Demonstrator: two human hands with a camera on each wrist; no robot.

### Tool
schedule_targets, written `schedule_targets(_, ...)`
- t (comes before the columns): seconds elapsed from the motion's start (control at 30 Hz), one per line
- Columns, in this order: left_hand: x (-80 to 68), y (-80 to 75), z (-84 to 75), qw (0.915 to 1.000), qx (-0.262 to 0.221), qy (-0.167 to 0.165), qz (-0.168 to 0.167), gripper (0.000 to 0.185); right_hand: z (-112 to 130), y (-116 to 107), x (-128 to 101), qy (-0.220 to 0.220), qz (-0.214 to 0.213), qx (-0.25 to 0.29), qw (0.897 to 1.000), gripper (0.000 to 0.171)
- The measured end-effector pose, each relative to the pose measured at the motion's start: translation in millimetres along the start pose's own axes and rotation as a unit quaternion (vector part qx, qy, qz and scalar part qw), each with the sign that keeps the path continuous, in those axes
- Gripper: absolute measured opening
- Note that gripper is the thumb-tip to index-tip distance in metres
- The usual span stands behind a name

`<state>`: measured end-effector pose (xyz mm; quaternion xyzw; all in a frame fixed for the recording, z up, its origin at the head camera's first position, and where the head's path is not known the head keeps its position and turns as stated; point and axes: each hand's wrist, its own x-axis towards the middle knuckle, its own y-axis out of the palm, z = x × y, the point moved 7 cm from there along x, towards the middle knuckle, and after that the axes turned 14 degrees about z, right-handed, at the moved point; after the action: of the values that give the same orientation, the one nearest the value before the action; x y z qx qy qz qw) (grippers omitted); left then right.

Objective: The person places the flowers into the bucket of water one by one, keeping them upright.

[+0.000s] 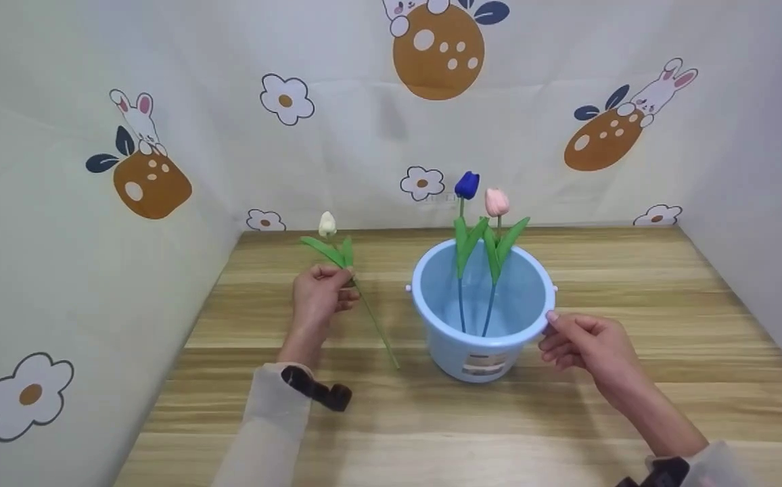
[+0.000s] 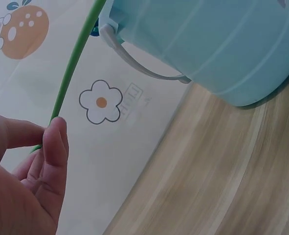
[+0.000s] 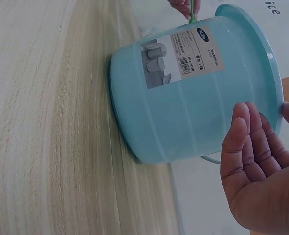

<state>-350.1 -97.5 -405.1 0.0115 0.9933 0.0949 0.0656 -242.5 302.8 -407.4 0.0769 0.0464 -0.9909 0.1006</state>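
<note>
White tulip [image 1: 327,224] held up off the desk [image 1: 634,325], left of the bucket [image 1: 452,352], stem slanting down and to the right, its lower end close to the bucket's left side without touching it. Left hand [image 1: 320,294] pinches the stem just under the leaves; in the left wrist view thumb and forefinger close on the green stem [image 2: 68,78], other fingers curled. Bloom points up and away, toward the back wall. Bucket light blue, upright near the desk's middle, a label [image 3: 181,56] on its near side, a pale handle [image 2: 139,66] hanging down along its wall. Inside stand a blue tulip [image 1: 467,184] and a pink tulip [image 1: 496,201], side by side, stems reaching the bottom, leaves leaning over the far rim. Right hand [image 1: 584,341] at the bucket's right rim: thumb on the rim edge, fingers loosely bent beside the outer wall; right wrist view shows the palm [image 3: 261,181] open toward the bucket's side, fingers not wrapped round it. The two hands sit well apart, bucket between them. Walls around the desk are covered in a cloth with rabbits and flowers [image 1: 286,99].
</note>
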Motion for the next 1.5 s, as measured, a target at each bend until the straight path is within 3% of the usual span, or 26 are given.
schedule_targets(0.87,-6.0,7.9,-14.2,0.9967,-0.061,0.049,-0.021,0.015,-1,0,0,0.002,-0.005,0.006,1.0,0.028)
schedule_targets(1.5,-7.3,10.8,-17.6,0.9937,-0.096,0.043,-0.04,0.018,-1,-1,0,0.011,-0.003,0.0,1.0,0.031)
